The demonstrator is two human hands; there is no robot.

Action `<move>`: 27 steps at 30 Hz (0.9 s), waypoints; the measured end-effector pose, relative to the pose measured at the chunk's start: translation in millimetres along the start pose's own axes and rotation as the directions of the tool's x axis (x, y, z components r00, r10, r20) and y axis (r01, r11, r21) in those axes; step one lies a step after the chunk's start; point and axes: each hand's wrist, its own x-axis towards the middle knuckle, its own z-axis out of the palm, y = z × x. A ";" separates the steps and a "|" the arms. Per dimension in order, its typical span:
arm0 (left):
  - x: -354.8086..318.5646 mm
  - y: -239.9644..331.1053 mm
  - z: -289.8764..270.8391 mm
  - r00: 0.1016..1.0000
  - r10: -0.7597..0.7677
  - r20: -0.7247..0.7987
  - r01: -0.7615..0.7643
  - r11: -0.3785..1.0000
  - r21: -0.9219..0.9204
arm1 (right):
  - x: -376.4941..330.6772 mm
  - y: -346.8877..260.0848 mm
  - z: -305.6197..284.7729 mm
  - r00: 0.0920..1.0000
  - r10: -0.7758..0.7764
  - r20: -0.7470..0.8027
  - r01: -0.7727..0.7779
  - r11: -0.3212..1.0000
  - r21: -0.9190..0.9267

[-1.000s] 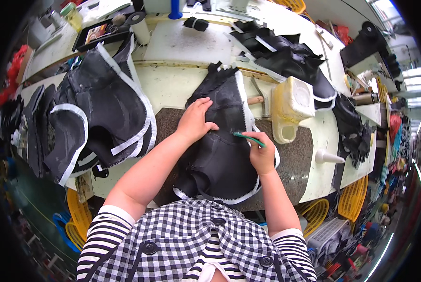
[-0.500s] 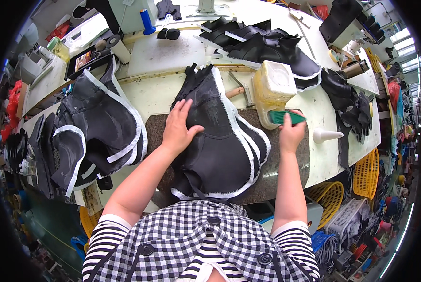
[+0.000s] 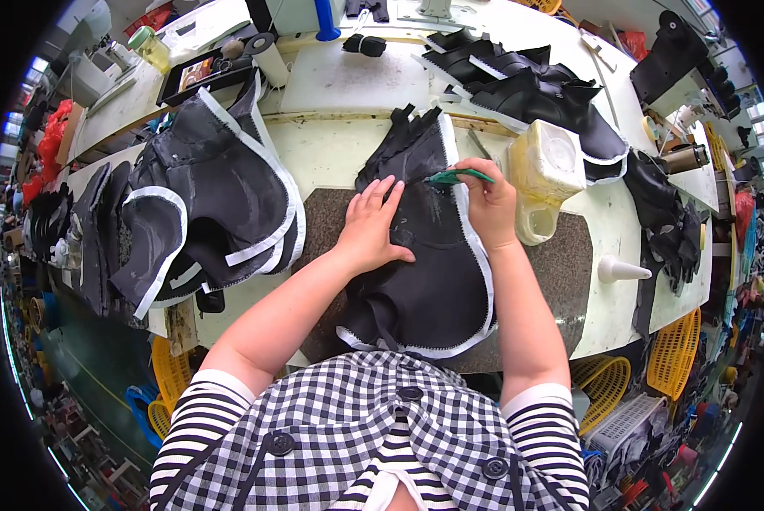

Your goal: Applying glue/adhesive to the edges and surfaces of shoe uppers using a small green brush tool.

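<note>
A black leather boot upper [image 3: 437, 285] with a white zipper strip along its edge lies in front of me. My left hand [image 3: 370, 228] rests on it with fingers spread, pressing the piece down. My right hand [image 3: 494, 209] is closed on a green brush [image 3: 474, 175], its tip at the upper part of the leather beside the white strip. Pale smears show on the leather near the tip. Just right of my right hand stands a cut-open whitish plastic jug [image 3: 545, 162] with yellowish residue.
Under the upper lies a dark speckled slab [image 3: 561, 272]. More black uppers are piled at left [image 3: 228, 192] and far right [image 3: 544, 98]. A white cone-shaped nozzle [image 3: 622, 270] sits at the right. A hammer [image 3: 482, 146] lies partly hidden behind my right hand.
My right hand has moved left with the brush, from the jug's opening onto the leather. My left hand stays flat on the upper. The whole view has shifted slightly.
</note>
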 end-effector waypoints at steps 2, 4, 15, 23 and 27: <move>0.4 -2.0 0.9 1.000 0.001 -0.010 -0.001 1.000 -0.014 | -6.3 1.5 -8.4 0.998 -0.030 0.059 0.034 0.997 -0.069; -1.7 -2.9 0.6 1.000 -0.006 -0.025 0.005 1.000 -0.014 | -31.9 0.8 -21.4 0.952 0.191 0.241 -0.142 0.968 -0.209; 0.0 -4.1 10.0 1.000 -0.022 -0.022 0.022 1.000 0.018 | -55.7 -2.0 -43.1 0.853 0.398 0.337 -0.348 0.916 -0.201; 2.4 2.2 7.3 0.999 -0.050 -0.014 0.050 0.997 0.066 | -92.8 -22.6 -58.7 0.866 0.463 0.190 -0.414 0.875 -0.250; -1.0 3.4 10.5 0.998 -0.060 -0.015 0.061 0.996 0.068 | -150.1 -45.9 -73.8 0.828 0.533 0.172 -0.505 0.844 -0.183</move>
